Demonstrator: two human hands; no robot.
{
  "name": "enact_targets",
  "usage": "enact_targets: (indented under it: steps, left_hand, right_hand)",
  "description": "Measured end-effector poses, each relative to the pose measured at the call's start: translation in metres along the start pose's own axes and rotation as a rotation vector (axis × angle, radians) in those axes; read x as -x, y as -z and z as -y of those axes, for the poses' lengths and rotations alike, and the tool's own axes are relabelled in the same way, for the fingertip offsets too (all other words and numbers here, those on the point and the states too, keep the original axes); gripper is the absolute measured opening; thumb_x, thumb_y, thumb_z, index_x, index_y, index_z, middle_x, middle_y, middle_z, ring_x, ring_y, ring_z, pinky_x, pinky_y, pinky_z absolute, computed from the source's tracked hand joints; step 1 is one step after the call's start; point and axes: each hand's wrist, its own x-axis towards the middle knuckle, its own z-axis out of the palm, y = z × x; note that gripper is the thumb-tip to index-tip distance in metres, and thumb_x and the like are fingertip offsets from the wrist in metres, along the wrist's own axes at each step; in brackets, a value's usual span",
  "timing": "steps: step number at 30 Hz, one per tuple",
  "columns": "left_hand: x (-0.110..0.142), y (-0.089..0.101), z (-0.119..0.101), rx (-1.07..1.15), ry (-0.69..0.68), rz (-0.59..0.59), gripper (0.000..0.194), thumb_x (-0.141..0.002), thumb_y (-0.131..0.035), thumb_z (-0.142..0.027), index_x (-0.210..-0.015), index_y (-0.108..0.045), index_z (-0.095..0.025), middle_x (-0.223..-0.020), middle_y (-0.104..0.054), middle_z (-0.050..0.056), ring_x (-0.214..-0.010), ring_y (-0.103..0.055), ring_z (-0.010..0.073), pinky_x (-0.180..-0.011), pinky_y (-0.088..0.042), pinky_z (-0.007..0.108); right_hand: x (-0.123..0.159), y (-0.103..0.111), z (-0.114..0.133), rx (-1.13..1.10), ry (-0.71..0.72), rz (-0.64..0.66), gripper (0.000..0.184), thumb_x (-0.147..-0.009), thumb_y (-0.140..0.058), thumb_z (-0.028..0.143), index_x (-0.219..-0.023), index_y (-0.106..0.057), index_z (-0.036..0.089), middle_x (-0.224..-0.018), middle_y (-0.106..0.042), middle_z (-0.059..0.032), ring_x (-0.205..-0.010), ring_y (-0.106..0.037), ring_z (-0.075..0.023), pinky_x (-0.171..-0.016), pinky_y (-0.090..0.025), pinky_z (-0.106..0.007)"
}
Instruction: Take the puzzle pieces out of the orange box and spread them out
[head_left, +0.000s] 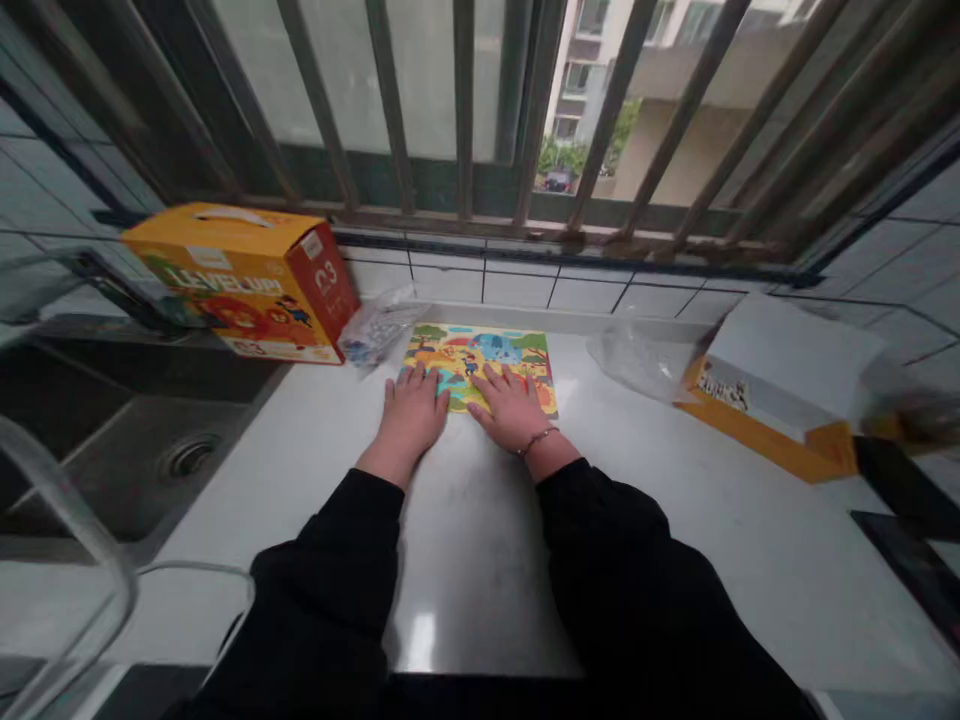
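A colourful puzzle board (480, 350) with animals and trees on yellow ground lies flat on the white counter. My left hand (414, 415) rests palm down on its lower left part, fingers spread. On its lower right part lies my right hand (511, 408), also flat with fingers apart, a thin bracelet at the wrist. Both hands hide the lower portion of the picture. To the left of the board, a clear plastic bag (381, 325) with small coloured pieces leans by an orange carton (247, 275) printed "LEVEL UP!".
An open orange and white box (780, 400) with small patterned pieces sits at the right, beside a crumpled clear bag (637, 355). At left is a dark sink (127, 420). A white cable (112, 560) crosses the lower left. Tiled wall and barred window stand behind.
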Motion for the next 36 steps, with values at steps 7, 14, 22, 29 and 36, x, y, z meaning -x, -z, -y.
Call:
enact_targets:
  steps: [7,14,22,29,36]
  left_hand:
    - [-0.002,0.001,0.003,0.001,-0.019,-0.014,0.061,-0.113,-0.043,-0.043,-0.164,-0.055,-0.01,-0.177,-0.044,0.021,-0.162,-0.045,0.0415,-0.132,-0.038,0.063]
    - [-0.005,-0.005,0.013,-0.008,-0.043,-0.056,0.062,-0.111,-0.045,-0.044,-0.161,-0.059,-0.009,-0.174,-0.049,0.024,-0.158,-0.049,0.0422,-0.129,-0.041,0.059]
    - [-0.008,-0.008,0.016,0.01,-0.019,-0.052,0.062,-0.111,-0.045,-0.046,-0.162,-0.058,-0.011,-0.175,-0.046,0.024,-0.16,-0.047,0.0428,-0.129,-0.039,0.064]
    - [-0.01,-0.007,0.012,0.023,-0.05,-0.055,0.056,-0.11,-0.046,-0.045,-0.153,-0.065,-0.013,-0.172,-0.051,0.023,-0.157,-0.049,0.0424,-0.129,-0.037,0.069]
    - [-0.006,-0.005,0.011,0.026,-0.056,-0.044,0.057,-0.11,-0.047,-0.044,-0.155,-0.063,-0.011,-0.172,-0.05,0.025,-0.157,-0.049,0.0429,-0.128,-0.04,0.065]
  right_hand:
    - [0.013,0.004,-0.022,0.036,-0.302,-0.13,0.064,-0.115,-0.045,0.055,-0.173,-0.045,0.027,-0.187,-0.027,-0.0118,-0.172,-0.019,-0.0413,-0.132,-0.017,-0.081]
    - [0.015,0.0,-0.03,0.019,-0.221,-0.114,0.066,-0.113,-0.051,0.056,-0.17,-0.048,0.023,-0.185,-0.032,-0.0148,-0.17,-0.027,-0.0396,-0.136,-0.022,-0.065]
    - [0.015,0.0,-0.035,-0.052,-0.155,-0.206,0.057,-0.113,-0.054,0.052,-0.161,-0.058,0.022,-0.178,-0.044,-0.017,-0.164,-0.037,-0.0377,-0.133,-0.03,-0.066]
    - [0.031,0.016,-0.062,-0.163,-0.091,-0.627,0.034,-0.11,-0.053,0.035,-0.127,-0.075,0.016,-0.129,-0.074,-0.0183,-0.126,-0.065,-0.0316,-0.116,-0.05,-0.049]
    - [0.059,0.021,-0.072,-0.141,-0.034,-0.763,0.026,-0.11,-0.053,0.034,-0.105,-0.076,0.022,-0.109,-0.078,-0.0124,-0.109,-0.067,-0.0306,-0.102,-0.051,-0.048]
